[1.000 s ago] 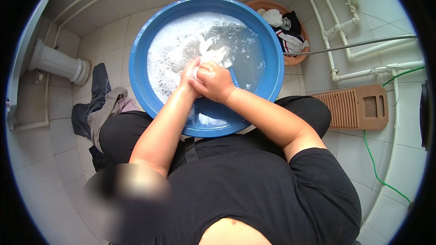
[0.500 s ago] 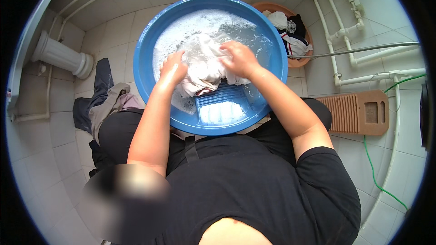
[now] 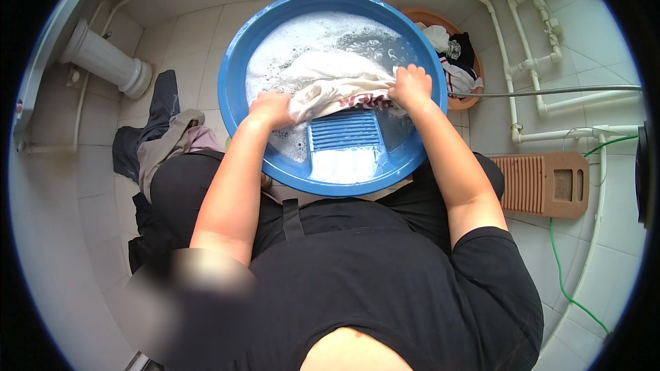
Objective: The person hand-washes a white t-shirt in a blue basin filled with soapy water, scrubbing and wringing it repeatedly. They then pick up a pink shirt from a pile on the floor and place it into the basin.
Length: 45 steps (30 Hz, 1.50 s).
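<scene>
A wet white garment with dark red print stretches between my two hands over a large blue washtub. My left hand is closed on its left end, near the tub's left wall. At the other end, my right hand grips a bunched fold, fingers curled round it. Part of the cloth lies in soapy water with white foam. Just below the garment, the ribbed washboard moulded into the tub's near side shows bare, its lower part shining with light.
An orange-brown basin of dark and white clothes stands behind the tub's right side. A brown washboard lies at right, near a green hose. Dark and grey clothes lie on the tiles at left. Pipes line the walls.
My hands have moved apart and the right one has closed on the cloth. The bunched garment is now drawn out sideways, showing its red print. The whole view has shifted slightly.
</scene>
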Each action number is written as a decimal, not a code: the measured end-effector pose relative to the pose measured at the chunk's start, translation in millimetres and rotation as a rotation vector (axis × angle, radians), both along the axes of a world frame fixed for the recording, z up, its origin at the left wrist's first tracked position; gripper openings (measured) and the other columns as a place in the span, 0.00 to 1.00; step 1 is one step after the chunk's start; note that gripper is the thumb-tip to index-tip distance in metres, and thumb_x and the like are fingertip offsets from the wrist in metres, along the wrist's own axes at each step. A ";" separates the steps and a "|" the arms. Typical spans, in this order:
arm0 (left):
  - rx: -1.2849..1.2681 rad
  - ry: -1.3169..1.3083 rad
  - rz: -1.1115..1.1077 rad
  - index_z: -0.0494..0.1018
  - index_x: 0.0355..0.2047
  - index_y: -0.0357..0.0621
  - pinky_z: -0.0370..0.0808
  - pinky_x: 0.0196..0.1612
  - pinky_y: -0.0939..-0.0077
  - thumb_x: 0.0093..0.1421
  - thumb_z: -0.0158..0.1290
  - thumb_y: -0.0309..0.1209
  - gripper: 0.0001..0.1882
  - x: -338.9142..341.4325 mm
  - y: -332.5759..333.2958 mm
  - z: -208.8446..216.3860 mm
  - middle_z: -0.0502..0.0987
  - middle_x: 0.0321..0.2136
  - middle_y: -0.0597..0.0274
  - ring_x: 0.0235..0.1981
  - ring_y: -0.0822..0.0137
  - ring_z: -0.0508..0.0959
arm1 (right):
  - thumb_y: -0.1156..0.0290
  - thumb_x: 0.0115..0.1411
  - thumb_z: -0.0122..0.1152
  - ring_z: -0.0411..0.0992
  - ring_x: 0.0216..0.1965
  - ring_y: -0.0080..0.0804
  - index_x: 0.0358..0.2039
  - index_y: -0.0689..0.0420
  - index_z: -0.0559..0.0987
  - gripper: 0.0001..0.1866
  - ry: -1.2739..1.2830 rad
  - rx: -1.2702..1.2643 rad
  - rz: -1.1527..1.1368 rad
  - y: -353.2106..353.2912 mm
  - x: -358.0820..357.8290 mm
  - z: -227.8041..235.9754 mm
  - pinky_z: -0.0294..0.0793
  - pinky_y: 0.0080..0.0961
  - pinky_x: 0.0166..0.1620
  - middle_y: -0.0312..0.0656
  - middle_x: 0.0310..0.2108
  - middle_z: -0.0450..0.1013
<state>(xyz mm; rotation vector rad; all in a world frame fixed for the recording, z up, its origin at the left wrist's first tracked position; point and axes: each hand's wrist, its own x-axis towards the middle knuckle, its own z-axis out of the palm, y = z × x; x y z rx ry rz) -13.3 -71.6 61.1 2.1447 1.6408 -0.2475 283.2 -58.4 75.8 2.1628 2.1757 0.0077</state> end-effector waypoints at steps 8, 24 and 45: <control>-0.156 -1.037 0.194 0.64 0.45 0.31 0.68 0.44 0.77 0.49 0.58 0.35 0.27 14.6 0.6 20.8 0.72 0.39 0.58 0.40 0.70 0.71 | 0.68 0.43 0.62 0.64 0.52 0.45 0.50 0.57 0.69 0.30 0.652 0.027 0.733 -2.7 -71.1 21.0 0.63 0.34 0.54 0.48 0.51 0.66; -0.274 -0.944 0.189 0.74 0.35 0.43 0.71 0.37 0.65 0.55 0.45 0.35 0.13 12.4 16.8 -4.2 0.78 0.25 0.60 0.31 0.59 0.77 | 0.62 0.54 0.55 0.72 0.34 0.31 0.40 0.64 0.72 0.19 1.618 -0.284 -0.282 53.8 2.0 13.8 0.72 0.27 0.38 0.43 0.34 0.73; -0.337 -1.820 0.982 0.64 0.45 0.39 0.74 0.35 0.71 0.62 0.43 0.41 0.19 50.5 18.8 -58.8 0.72 0.37 0.55 0.33 0.64 0.75 | 0.73 0.48 0.56 0.70 0.34 0.40 0.18 0.61 0.70 0.07 1.136 0.254 0.454 -5.1 -114.8 -24.9 0.69 0.29 0.38 0.45 0.35 0.72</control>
